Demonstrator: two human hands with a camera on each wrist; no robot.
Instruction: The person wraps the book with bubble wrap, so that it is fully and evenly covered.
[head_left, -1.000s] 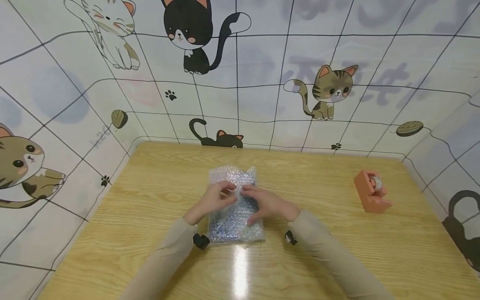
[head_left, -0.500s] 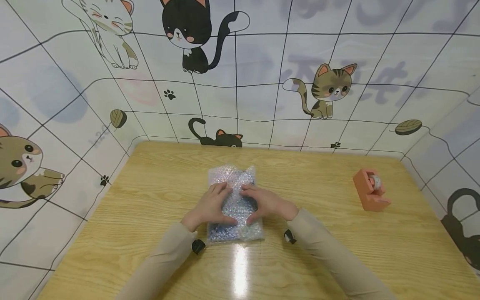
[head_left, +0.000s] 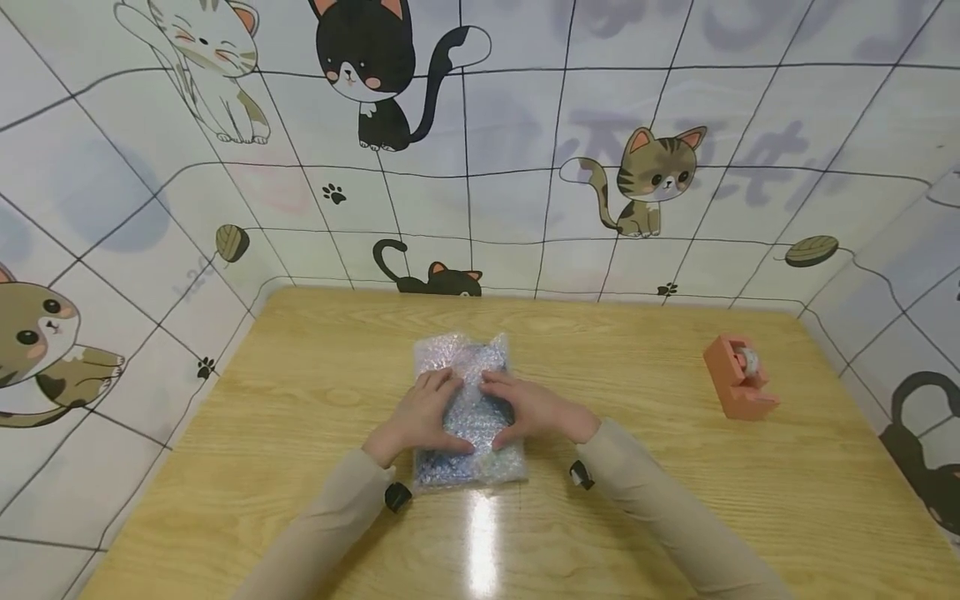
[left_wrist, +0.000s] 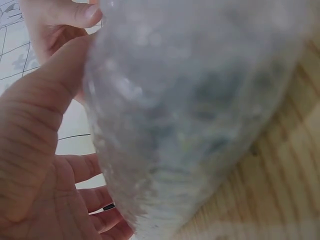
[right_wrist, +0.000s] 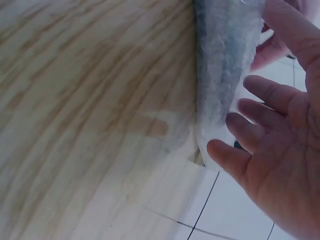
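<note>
A flat package wrapped in clear bubble wrap point(head_left: 474, 417) lies on the wooden table, its bluish contents blurred by the wrap. My left hand point(head_left: 422, 415) rests on its left part, with fingers loosely spread and thumb extended toward the middle. On the right part lies my right hand point(head_left: 536, 408), thumb and fingers apart in the same way. The left wrist view shows the wrap point(left_wrist: 190, 115) up close, with the thumb touching its upper surface. In the right wrist view the relaxed fingers point(right_wrist: 240, 132) lie along the top of the package point(right_wrist: 225, 65).
An orange tape dispenser point(head_left: 738, 379) holding a roll of tape stands toward the right side of the wooden table point(head_left: 315, 358). A white cloth with a grid and cartoon cats point(head_left: 382, 83) hangs behind and at both sides.
My left hand has gone from bent fingers held near its thumb to a spread hand resting on the package, thumb nearer me. The right hand stays in place.
</note>
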